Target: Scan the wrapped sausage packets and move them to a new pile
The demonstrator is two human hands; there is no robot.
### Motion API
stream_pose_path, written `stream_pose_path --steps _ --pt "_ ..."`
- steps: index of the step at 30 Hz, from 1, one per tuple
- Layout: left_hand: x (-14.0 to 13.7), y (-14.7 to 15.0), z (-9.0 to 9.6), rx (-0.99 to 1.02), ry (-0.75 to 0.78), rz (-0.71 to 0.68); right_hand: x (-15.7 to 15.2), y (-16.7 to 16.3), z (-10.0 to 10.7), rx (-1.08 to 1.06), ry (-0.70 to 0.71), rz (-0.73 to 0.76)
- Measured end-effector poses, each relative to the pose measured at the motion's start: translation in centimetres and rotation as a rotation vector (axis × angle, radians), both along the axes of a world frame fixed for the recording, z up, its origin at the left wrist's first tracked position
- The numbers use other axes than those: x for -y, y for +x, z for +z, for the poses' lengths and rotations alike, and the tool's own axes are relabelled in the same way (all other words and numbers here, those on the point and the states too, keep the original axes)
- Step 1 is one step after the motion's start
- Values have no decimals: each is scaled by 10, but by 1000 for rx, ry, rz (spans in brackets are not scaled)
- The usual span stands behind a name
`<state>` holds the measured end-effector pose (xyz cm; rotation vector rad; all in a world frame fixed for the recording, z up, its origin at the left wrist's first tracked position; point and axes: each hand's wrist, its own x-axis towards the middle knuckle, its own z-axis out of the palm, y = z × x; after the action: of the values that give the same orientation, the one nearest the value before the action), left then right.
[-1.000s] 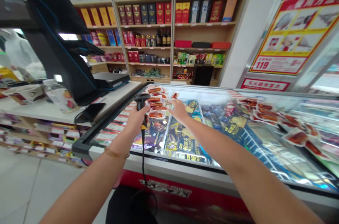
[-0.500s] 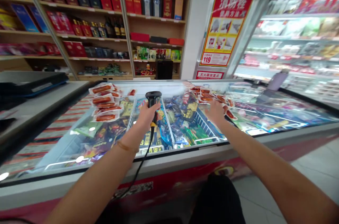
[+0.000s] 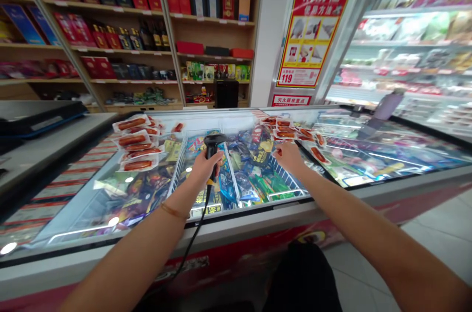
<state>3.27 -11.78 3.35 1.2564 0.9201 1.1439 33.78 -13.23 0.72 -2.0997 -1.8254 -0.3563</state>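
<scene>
My left hand [image 3: 207, 168] is closed round the handle of a black barcode scanner [image 3: 215, 141], its head uppermost and its cable hanging toward me. The scanner is above the glass lid of a chest freezer [image 3: 236, 215]. My right hand [image 3: 291, 158] is over the same lid with its fingers curled in, and I see nothing in them. Just beyond it lie several vacuum-packed sausages [image 3: 285, 132], with one pack [image 3: 320, 155] to its right. Another group of sausage packs [image 3: 137, 147] lies to the left of the scanner, with a small pack [image 3: 178, 127] behind.
Under the glass are wire baskets [image 3: 230, 167] of bagged frozen goods. A purple bottle [image 3: 389, 104] stands on the freezer's far right. Left is a counter [image 3: 70, 137] with a dark flat device [image 3: 40, 118]. Shelves of boxes [image 3: 173, 51] and a lit fridge [image 3: 413, 46] stand behind.
My right hand has shifted slightly left, its spread fingers now curled in. My left hand still grips the barcode scanner, its head now turned more to the right. The camera view has shifted a little.
</scene>
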Motion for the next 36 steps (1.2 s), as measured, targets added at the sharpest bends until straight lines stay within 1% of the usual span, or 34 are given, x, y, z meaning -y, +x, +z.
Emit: stream_pose_path --steps 3,7,8,10,12,14,15,18,20,21,23,26,28,33,36 --pt "-1 0 1 -7 -7 6 -22 -44 9 -66 -9 127" --pt "0 -3 1 -3 -17 41 -53 -95 17 -168 -60 227" --pt "-1 -4 1 -1 -18 53 -58 -103 18 -197 -48 249" --pt "-1 -5 1 -6 -26 68 -64 -110 17 -235 31 275" --pt "-2 -5 1 -26 -38 67 -66 -106 13 -227 112 283" --pt "-2 -4 -1 -46 -45 59 -68 -93 5 -194 122 316" --pt "-2 -3 -1 -55 -42 52 -69 -85 1 -183 93 350" --pt "-2 -1 -3 -74 -25 32 -73 -63 -9 -181 -55 479" --pt "-1 -1 -3 -90 -17 20 -76 -54 -12 -177 -124 522" --pt "0 -1 -4 -98 -16 16 -77 -51 -13 -171 -133 531" --pt "1 -1 -4 -110 -23 7 -77 -50 -12 -155 -120 536" --pt "2 -1 -5 -126 -42 0 -78 -52 -10 -151 -80 505" --pt "2 -1 -5 -133 -42 6 -78 -53 -9 -197 -66 485" --pt "4 -1 -3 -120 -58 32 -74 -59 -5 -354 -89 464" --pt "4 -1 -2 -120 -65 32 -70 -62 -3 -363 -21 435"
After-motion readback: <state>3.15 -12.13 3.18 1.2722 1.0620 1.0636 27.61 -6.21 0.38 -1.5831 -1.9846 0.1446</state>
